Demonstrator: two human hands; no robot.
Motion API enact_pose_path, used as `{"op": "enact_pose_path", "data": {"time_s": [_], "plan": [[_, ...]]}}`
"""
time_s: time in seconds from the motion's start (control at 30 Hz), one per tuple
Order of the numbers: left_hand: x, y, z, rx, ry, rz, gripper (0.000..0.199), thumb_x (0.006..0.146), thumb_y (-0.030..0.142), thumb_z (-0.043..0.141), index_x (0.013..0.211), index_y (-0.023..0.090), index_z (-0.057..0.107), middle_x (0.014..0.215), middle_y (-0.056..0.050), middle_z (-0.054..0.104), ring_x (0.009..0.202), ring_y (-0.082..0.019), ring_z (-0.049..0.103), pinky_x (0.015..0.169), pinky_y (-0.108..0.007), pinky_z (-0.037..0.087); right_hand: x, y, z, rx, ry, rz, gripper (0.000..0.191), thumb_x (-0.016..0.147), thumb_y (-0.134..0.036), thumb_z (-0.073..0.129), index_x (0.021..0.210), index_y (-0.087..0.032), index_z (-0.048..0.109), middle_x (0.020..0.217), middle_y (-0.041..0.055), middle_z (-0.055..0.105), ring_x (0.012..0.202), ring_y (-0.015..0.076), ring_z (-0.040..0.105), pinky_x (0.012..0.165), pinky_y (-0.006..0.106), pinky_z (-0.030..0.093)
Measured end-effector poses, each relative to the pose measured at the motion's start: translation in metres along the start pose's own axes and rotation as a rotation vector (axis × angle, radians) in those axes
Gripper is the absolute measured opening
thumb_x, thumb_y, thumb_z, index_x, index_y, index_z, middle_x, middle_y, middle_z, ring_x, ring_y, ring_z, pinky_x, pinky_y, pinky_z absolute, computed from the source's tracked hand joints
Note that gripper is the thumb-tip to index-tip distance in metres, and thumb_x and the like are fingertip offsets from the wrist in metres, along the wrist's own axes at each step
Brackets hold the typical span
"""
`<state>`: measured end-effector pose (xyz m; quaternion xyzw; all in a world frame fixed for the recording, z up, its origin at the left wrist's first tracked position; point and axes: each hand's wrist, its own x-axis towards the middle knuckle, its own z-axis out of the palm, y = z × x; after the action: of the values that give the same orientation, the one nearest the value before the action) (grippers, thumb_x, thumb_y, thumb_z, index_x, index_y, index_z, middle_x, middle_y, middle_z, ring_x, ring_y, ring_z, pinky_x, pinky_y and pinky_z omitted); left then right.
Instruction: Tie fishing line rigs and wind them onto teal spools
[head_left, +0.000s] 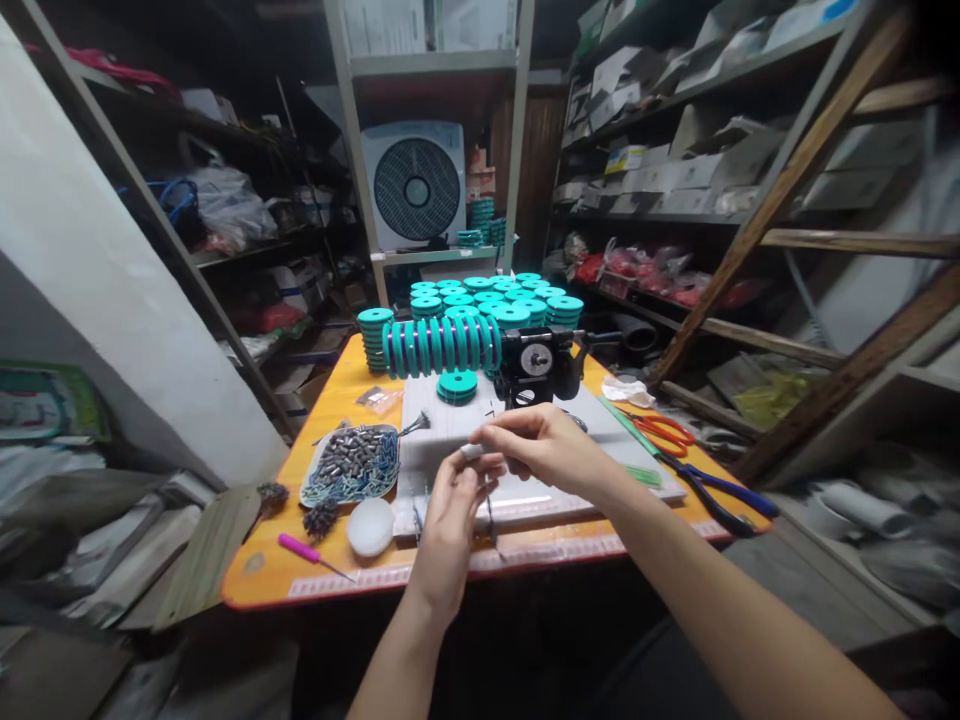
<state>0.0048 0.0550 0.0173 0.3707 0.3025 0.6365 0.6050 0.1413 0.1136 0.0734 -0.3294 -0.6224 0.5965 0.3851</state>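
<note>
While both hands meet just below the centre of the frame, a small pale band (471,451) sits on a finger of the left hand (454,515), right at the meeting point. Left hand is palm-up-ish, fingers part curled; can't tell if it grips anything. Right hand (544,450) comes in from the right, thumb and forefinger close together at the tip of the banded finger — can't tell whether something thin is pinched there.

Both are over a grey board (585,455) on a yellow table (262,575). Behind them, at frame centre, a row of green spools (442,343) sits side by side on the left of a black winder (534,365). A short spool stack (457,386) stands on the board under that row; more green stacks (510,315) are packed behind.

Left of the hands: a tray (304,492) of grey weights (352,455) and bluish small parts, with a white round container (370,527) just below it and a purple-handled pick (298,549) near the lower-left table edge. Right side: orange-handled scissors (667,432), then blue-handled pliers (727,492) near the table's right corner. Box fan (416,188) on a shelf, upper centre — shelving both sides.
</note>
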Motion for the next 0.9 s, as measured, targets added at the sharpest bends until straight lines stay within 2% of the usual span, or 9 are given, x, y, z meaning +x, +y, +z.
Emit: {"op": "enact_pose_path", "data": {"time_s": [0.07, 0.13, 0.23, 0.3, 0.43, 0.5, 0.6, 0.77, 0.9], "plan": [[0.015, 0.002, 0.002, 0.026, -0.023, 0.039, 0.028, 0.084, 0.033, 0.063, 0.107, 0.016, 0.062, 0.095, -0.007, 0.068, 0.092, -0.018, 0.064, 0.088, -0.029, 0.045, -0.003, -0.007, -0.004, -0.063, 0.024, -0.031, 0.016, 0.077, -0.027, 0.071, 0.071, -0.012, 0.072, 0.051, -0.0026, 0.059, 0.043, 0.0037, 0.041, 0.038, 0.016, 0.022], [0.025, 0.004, 0.004, 0.037, -0.048, 0.028, 0.022, 0.084, 0.035, 0.064, 0.093, 0.015, 0.064, 0.075, -0.003, 0.067, 0.073, -0.016, 0.063, 0.076, -0.028, 0.048, -0.003, -0.013, -0.007, -0.053, 0.03, -0.016, 0.016, 0.079, -0.027, 0.069, 0.074, -0.013, 0.073, 0.049, -0.0037, 0.057, 0.043, 0.0036, 0.04, 0.039, 0.016, 0.022], [0.029, 0.009, 0.005, 0.067, -0.071, 0.006, 0.027, 0.083, 0.038, 0.064, 0.071, 0.015, 0.058, 0.054, 0.001, 0.058, 0.053, -0.012, 0.055, 0.059, -0.024, 0.046, 0.005, -0.018, -0.011, 0.05, -0.01, 0.064, 0.025, 0.087, -0.034, 0.061, 0.095, -0.013, 0.072, 0.039, -0.0058, 0.05, 0.036, 0.0051, 0.039, 0.035, 0.015, 0.019], [0.029, 0.013, 0.004, 0.084, -0.074, 0.0, 0.03, 0.081, 0.039, 0.066, 0.066, 0.015, 0.056, 0.049, 0.003, 0.054, 0.046, -0.009, 0.05, 0.053, -0.021, 0.042, 0.013, -0.017, -0.013, 0.114, -0.067, 0.117, 0.034, 0.092, -0.039, 0.053, 0.107, -0.012, 0.067, 0.04, -0.0055, 0.051, 0.031, 0.0046, 0.034, 0.032, 0.015, 0.017], [0.027, 0.016, 0.004, 0.107, -0.079, -0.021, 0.028, 0.08, 0.039, 0.067, 0.072, 0.013, 0.061, 0.047, 0.001, 0.058, 0.04, -0.009, 0.048, 0.046, -0.02, 0.037, 0.03, -0.012, -0.01, 0.283, -0.169, 0.206, 0.036, 0.097, -0.038, 0.038, 0.098, -0.012, 0.062, 0.056, 0.0003, 0.063, 0.026, 0.0013, 0.029, 0.029, 0.013, 0.02], [0.026, 0.016, 0.006, 0.099, -0.072, -0.03, 0.027, 0.082, 0.038, 0.065, 0.076, 0.012, 0.063, 0.048, -0.002, 0.061, 0.042, -0.011, 0.052, 0.046, -0.021, 0.04, 0.037, -0.009, -0.006, 0.361, -0.159, 0.225, 0.034, 0.098, -0.037, 0.035, 0.082, -0.015, 0.056, 0.06, 0.0011, 0.063, 0.027, 0.0017, 0.035, 0.028, 0.012, 0.022], [0.019, 0.013, 0.009, 0.055, -0.054, -0.045, 0.024, 0.084, 0.035, 0.061, 0.075, 0.012, 0.062, 0.047, -0.001, 0.063, 0.043, -0.012, 0.056, 0.051, -0.023, 0.044, 0.044, -0.005, 0.001, 0.453, -0.096, 0.237, 0.038, 0.098, -0.037, 0.036, 0.066, -0.018, 0.04, 0.053, -0.0013, 0.057, 0.03, 0.0032, 0.043, 0.027, 0.01, 0.028], [-0.004, 0.006, 0.009, -0.019, -0.047, -0.127, 0.025, 0.085, 0.033, 0.058, 0.071, 0.013, 0.061, 0.052, -0.004, 0.067, 0.046, -0.015, 0.062, 0.051, -0.025, 0.047, 0.049, -0.004, 0.005, 0.538, -0.004, 0.231, 0.04, 0.098, -0.036, 0.037, 0.061, -0.019, 0.036, 0.048, -0.0029, 0.053, 0.03, 0.0038, 0.047, 0.025, 0.009, 0.029], [-0.018, 0.003, 0.003, -0.079, -0.046, -0.203, 0.024, 0.085, 0.031, 0.058, 0.073, 0.011, 0.063, 0.062, -0.008, 0.072, 0.048, -0.017, 0.065, 0.053, -0.026, 0.05, 0.048, -0.006, 0.006, 0.561, -0.003, 0.248, 0.041, 0.099, -0.034, 0.036, 0.061, -0.018, 0.038, 0.047, -0.0022, 0.054, 0.029, 0.004, 0.047, 0.024, 0.009, 0.029]]}}
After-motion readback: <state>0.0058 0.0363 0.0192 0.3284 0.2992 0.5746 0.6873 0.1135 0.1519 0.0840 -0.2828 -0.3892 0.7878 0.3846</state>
